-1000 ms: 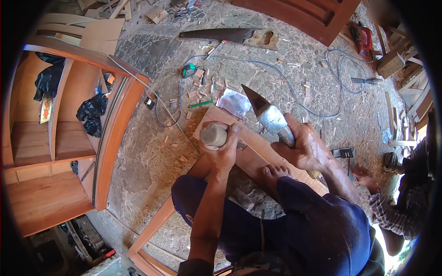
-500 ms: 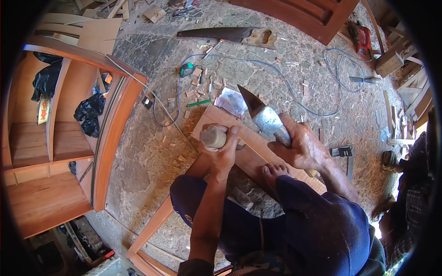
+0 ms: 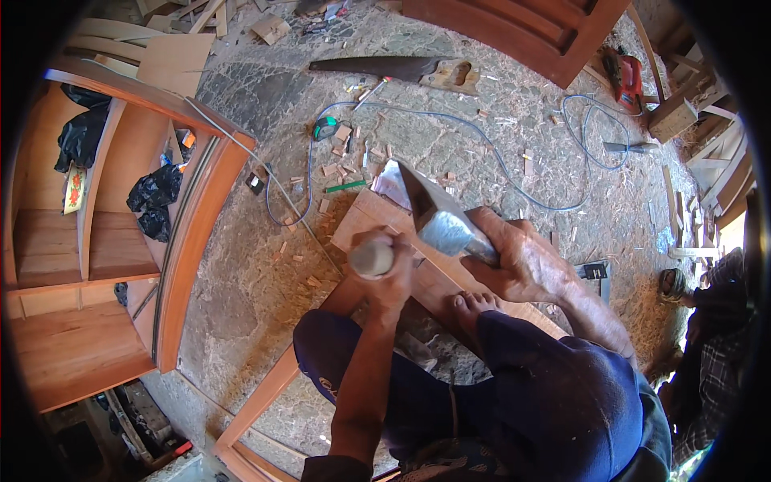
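Observation:
My left hand [image 3: 391, 287] is closed around an upright tool with a round, pale handle top [image 3: 369, 259], probably a chisel, over a wooden board [image 3: 358, 215]. Its lower end is hidden under the hand. My right hand [image 3: 518, 261] grips a metal hatchet-like tool [image 3: 448, 231] with a dark, pointed blade, held just right of the handle top and above the board. My bare foot [image 3: 474, 307] rests on the board below my right hand.
A wooden cabinet [image 3: 193, 265] lies on the left, holding black bags. A handsaw [image 3: 377, 69], tape measure [image 3: 325, 127], cable [image 3: 522, 193] and offcuts lie on the concrete floor. A panelled door [image 3: 514, 32], red power tool [image 3: 629, 80] and another person [image 3: 711, 353] are around the edges.
The hatchet-like tool in my right hand has moved down and turned, its blade now closer to the handle top. My left hand stays nearly still. The other person's hand at the right has withdrawn.

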Motion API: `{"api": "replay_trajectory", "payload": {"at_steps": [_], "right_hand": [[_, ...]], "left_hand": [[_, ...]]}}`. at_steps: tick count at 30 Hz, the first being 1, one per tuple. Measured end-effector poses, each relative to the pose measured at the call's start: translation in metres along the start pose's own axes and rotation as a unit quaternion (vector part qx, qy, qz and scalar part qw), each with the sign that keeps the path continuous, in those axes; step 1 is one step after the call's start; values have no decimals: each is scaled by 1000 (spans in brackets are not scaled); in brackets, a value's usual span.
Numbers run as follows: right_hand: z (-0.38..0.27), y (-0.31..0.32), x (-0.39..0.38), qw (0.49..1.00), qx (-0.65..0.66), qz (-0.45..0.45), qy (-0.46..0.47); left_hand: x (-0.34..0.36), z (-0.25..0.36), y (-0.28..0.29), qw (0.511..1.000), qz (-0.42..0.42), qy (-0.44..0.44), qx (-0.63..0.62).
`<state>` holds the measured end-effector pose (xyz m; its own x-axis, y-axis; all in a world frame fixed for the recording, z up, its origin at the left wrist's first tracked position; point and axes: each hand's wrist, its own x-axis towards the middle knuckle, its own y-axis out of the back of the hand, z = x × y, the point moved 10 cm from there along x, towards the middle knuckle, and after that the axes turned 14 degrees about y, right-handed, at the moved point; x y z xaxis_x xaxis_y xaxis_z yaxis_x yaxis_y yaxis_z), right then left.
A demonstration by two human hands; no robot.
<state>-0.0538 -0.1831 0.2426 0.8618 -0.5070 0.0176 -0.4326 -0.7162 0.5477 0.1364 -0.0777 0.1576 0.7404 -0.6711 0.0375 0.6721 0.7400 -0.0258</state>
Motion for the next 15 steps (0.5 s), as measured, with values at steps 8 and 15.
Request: {"api": "replay_trajectory", "payload": {"at_steps": [8,15], "right_hand": [[-106,59,14,968,-45,62,237],[-80,-18,10,904,-306,-209,213]], "left_hand": [[-22,-6,-15,994,-86,-16,63],[-24,-30,-13,991,-125,48,22]]}}
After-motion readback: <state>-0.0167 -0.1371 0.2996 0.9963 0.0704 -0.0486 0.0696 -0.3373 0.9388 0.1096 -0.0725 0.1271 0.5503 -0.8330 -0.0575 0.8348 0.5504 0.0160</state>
